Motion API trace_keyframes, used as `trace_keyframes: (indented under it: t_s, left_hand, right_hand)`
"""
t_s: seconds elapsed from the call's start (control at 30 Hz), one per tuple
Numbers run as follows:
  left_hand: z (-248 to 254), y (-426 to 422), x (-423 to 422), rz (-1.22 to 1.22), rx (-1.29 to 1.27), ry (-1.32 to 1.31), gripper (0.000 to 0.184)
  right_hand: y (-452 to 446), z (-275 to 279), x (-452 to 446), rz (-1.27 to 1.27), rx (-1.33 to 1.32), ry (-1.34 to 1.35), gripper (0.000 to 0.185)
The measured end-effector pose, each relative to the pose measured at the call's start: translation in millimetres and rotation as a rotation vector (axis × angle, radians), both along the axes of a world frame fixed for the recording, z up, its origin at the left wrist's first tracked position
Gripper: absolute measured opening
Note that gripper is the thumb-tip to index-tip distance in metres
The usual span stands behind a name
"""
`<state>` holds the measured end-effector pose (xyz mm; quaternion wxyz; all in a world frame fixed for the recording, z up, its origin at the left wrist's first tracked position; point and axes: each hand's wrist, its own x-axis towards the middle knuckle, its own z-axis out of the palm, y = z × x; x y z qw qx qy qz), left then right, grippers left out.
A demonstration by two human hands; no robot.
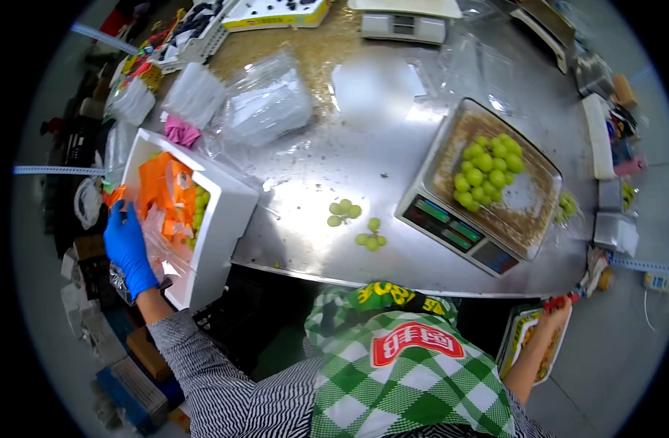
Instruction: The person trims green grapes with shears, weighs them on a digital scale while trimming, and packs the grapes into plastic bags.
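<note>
My left hand [127, 247], in a blue glove, is at the left rim of a white foam box [236, 197]. Two of its fingers show, apart and pointing away from me, beside an orange plastic wrapper [166, 191] and clear film. Green grapes [198, 215] show inside the box, partly covered. At the far right, my bare right hand [558, 314] is closed on a red-handled tool [561, 301] beyond the table edge; its working end is unclear. A bunch of green grapes [488, 169] lies on the digital scale [451, 226].
Two small grape clusters [344, 212] [372, 235] lie on the metal table [298, 248]. Packs of clear bags [269, 98] lie farther back, near a pink cloth [181, 131]. Another scale [404, 28] stands at the far edge. A crate [559, 350] is below my right hand.
</note>
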<state>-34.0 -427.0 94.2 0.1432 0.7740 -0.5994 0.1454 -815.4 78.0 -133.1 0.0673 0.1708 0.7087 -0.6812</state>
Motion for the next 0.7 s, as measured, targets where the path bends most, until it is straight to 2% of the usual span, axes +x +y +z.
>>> trace_keyframes:
  t_s: [0.03, 0.07, 0.1, 0.13, 0.17, 0.2, 0.23, 0.3, 0.4, 0.5, 0.53, 0.63, 0.67, 0.7]
  left_hand:
    - [16, 10, -30, -0.002, -0.033, 0.053, 0.029]
    - [16, 12, -32, -0.132, -0.128, 0.199, 0.028]
    - [16, 15, -35, -0.264, -0.22, 0.347, 0.028]
    - [21, 19, -50, -0.303, -0.244, 0.472, 0.026]
    - [26, 24, -65, -0.339, -0.268, 0.598, 0.025]
    - [26, 28, -73, -0.374, -0.265, 0.777, 0.025]
    - [25, 32, -88, -0.395, -0.259, 0.829, 0.024]
    - [27, 44, -130, -0.434, -0.259, 0.916, 0.024]
    - [11, 50, -173, -0.368, -0.167, 1.268, 0.027]
    - [-26, 56, -203, -0.433, -0.074, 1.565, 0.035]
    - [-38, 59, -211, -0.417, -0.025, 1.592, 0.038]
    - [-56, 69, -238, -0.304, 0.109, 1.912, 0.041]
    - [-59, 72, -243, -0.298, 0.133, 1.937, 0.041]
    - [-61, 75, -247, -0.294, 0.153, 1.963, 0.041]
  right_hand:
    - [14, -16, -17, 0.181, 0.032, -0.024, 0.019]
    - [-10, -12, -7, 0.067, 0.219, 0.055, 0.016]
    - [-17, -14, -5, 0.082, 0.426, 0.063, 0.023]
    - [-6, -46, -22, 0.083, 0.672, 0.249, 0.037]
    - [-11, -51, -21, 0.106, 0.804, 0.277, 0.047]
    - [-16, -65, -22, 0.023, 0.864, 0.256, 0.05]
    - [-34, -50, -7, 0.072, 1.028, 0.118, 0.059]
    - [-58, -52, 8, 0.014, 1.234, -0.012, 0.069]
    - [-66, -63, 15, 0.085, 1.509, -0.022, 0.076]
    - [-73, -48, 17, 0.229, 1.519, 0.057, 0.078]
    - [-73, -43, 14, 0.293, 1.502, 0.09, 0.08]
    - [-70, -53, -4, 0.377, 1.373, 0.097, 0.084]
    - [-84, -25, 9, 0.346, 1.342, 0.045, 0.078]
    - [-80, -20, 10, 0.252, 1.252, 0.262, 0.072]
